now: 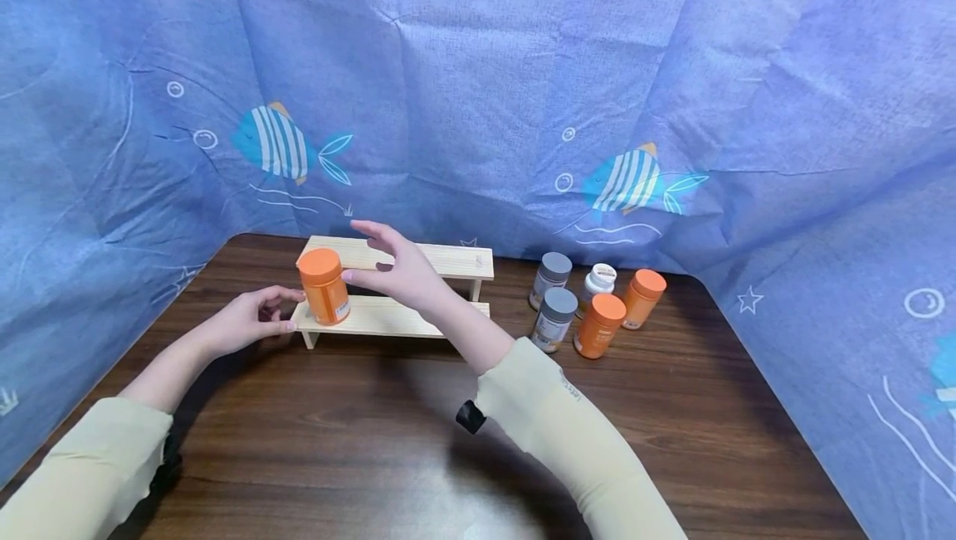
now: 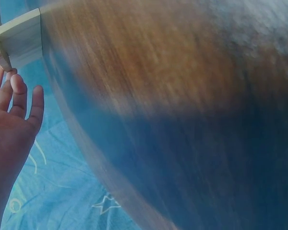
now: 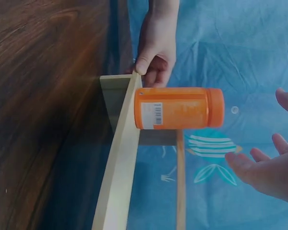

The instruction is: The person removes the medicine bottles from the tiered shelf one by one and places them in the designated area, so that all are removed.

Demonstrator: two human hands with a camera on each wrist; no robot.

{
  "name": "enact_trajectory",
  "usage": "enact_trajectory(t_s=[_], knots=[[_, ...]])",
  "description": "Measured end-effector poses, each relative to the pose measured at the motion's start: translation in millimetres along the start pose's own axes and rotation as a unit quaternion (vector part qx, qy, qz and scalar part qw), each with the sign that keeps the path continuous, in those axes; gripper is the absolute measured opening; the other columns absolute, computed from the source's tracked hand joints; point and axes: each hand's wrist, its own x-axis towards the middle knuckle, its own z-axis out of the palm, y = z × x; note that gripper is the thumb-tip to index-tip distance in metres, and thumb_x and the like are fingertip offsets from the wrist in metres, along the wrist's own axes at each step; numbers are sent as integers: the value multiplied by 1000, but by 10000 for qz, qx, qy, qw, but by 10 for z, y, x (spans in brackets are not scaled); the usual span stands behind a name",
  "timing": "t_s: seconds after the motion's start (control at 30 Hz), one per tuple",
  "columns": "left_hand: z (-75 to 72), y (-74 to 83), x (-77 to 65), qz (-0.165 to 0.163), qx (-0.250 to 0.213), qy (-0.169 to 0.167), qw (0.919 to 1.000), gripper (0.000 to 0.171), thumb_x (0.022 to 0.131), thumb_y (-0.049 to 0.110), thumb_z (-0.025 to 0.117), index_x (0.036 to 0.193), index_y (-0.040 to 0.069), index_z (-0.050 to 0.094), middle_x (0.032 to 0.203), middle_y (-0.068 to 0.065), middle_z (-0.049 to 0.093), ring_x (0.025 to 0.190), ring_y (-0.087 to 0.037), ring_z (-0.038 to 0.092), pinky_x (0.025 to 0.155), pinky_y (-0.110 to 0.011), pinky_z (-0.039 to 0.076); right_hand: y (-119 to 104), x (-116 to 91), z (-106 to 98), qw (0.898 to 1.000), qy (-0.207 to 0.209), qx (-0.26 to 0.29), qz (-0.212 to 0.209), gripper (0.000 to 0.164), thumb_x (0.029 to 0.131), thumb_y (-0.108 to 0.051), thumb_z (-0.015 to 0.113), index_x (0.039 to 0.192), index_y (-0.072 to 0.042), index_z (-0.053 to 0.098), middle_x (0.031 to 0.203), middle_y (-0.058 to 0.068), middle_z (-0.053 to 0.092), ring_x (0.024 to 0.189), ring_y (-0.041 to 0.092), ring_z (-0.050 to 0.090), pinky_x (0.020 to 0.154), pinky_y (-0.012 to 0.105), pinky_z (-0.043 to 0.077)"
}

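Observation:
An orange jar (image 1: 325, 289) with an orange lid stands upright at the left end of the lower step of a two-step wooden shelf (image 1: 396, 318). My left hand (image 1: 250, 320) holds that step's left end; in the right wrist view the thumb (image 3: 145, 61) lies on the wood, with fingers curled behind it. Beside the jar's lid is my right hand (image 1: 403, 270), its fingers spread and nothing in them. A gap shows between the right hand (image 3: 273, 163) and the jar (image 3: 175, 108) in the right wrist view.
Right of the shelf stand two grey-lidded jars (image 1: 553, 320), a white bottle (image 1: 600, 281) and two more orange jars (image 1: 600, 326), grouped on the dark wooden table (image 1: 336, 440). Blue fish-print cloth (image 1: 478, 109) hangs behind the table and along its sides.

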Motion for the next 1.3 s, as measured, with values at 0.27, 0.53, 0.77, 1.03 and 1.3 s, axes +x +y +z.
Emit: enact_trajectory(t_s=[0.27, 0.53, 0.77, 1.03, 1.3], knots=[[-1, 0, -1, 25, 2, 2, 10000, 47, 84, 23, 72, 124, 3, 55, 73, -4, 48, 66, -12, 45, 55, -25, 37, 167, 206, 173, 9999, 61, -82, 97, 62, 79, -23, 77, 135, -25, 50, 141, -9, 45, 133, 23, 40, 103, 38, 40], [-6, 3, 7, -36, -23, -60, 10000, 48, 85, 25, 71, 124, 4, 54, 74, -4, 46, 68, -12, 44, 55, -26, 36, 269, 289, 330, 9995, 154, 206, 205, 56, 81, -24, 76, 132, -29, 53, 140, -11, 45, 133, 21, 39, 100, 33, 42], [-16, 4, -3, -74, -34, -64, 9999, 49, 85, 26, 71, 125, 4, 54, 74, -4, 46, 68, -12, 44, 54, -26, 35, 309, 336, 466, 9999, 94, 76, -37, 56, 82, -24, 75, 133, -21, 53, 135, -8, 50, 125, 13, 47, 98, 30, 42], [4, -15, -13, 118, -60, 88, 9999, 44, 84, 22, 72, 121, 4, 56, 71, -1, 46, 65, -9, 44, 54, -25, 35, 382, 351, 589, 9998, 106, -97, -105, 46, 83, -20, 73, 127, -17, 59, 130, -5, 54, 106, 2, 54, 91, 19, 43], [3, -25, -4, 166, -80, 72, 9998, 43, 85, 22, 71, 122, 5, 56, 71, -1, 47, 66, -10, 44, 54, -25, 36, 434, 352, 617, 9995, 205, -218, -89, 43, 84, -18, 72, 125, -21, 59, 123, -4, 59, 100, 1, 56, 88, 17, 44]])
